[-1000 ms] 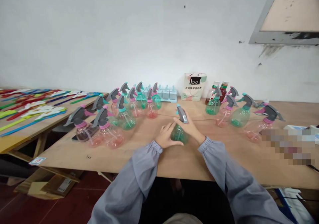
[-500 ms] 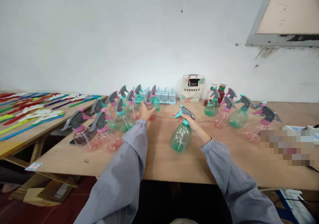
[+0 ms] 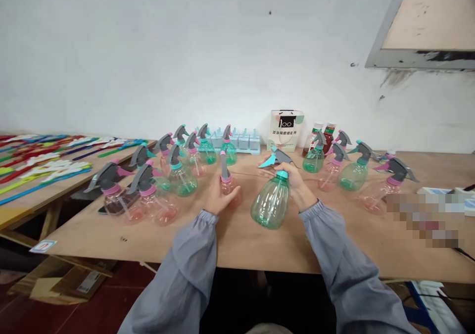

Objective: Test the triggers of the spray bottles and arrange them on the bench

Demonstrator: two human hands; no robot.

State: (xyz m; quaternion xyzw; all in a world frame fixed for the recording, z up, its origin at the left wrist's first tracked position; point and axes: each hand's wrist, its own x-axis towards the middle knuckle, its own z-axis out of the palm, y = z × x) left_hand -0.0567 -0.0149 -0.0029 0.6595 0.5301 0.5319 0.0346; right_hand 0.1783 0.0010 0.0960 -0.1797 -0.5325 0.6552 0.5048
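Observation:
My left hand [image 3: 218, 195] is wrapped round the body of a pink spray bottle [image 3: 230, 188] with a grey trigger head and pink collar. In my right hand [image 3: 297, 183] is a green spray bottle [image 3: 270, 203], gripped around its neck, tilted, its turquoise trigger pointing left. Several pink and green spray bottles stand to the left, among them a green one [image 3: 182, 180] close by my left hand. On the right are more, including a green spray bottle [image 3: 353, 175] and a pink spray bottle [image 3: 378, 195].
A printed paper bag [image 3: 285, 138] stands against the wall beside light-blue popsicle moulds [image 3: 243, 143]. Two sauce bottles [image 3: 328, 135] are right of it. A second table [image 3: 100, 168] at left bears colourful strips with white pieces. A white device [image 3: 441, 198] lies at right.
My left hand has drawn the pink spray bottle out of the left group, toward me. The green bottle in my right hand has tilted and come slightly nearer.

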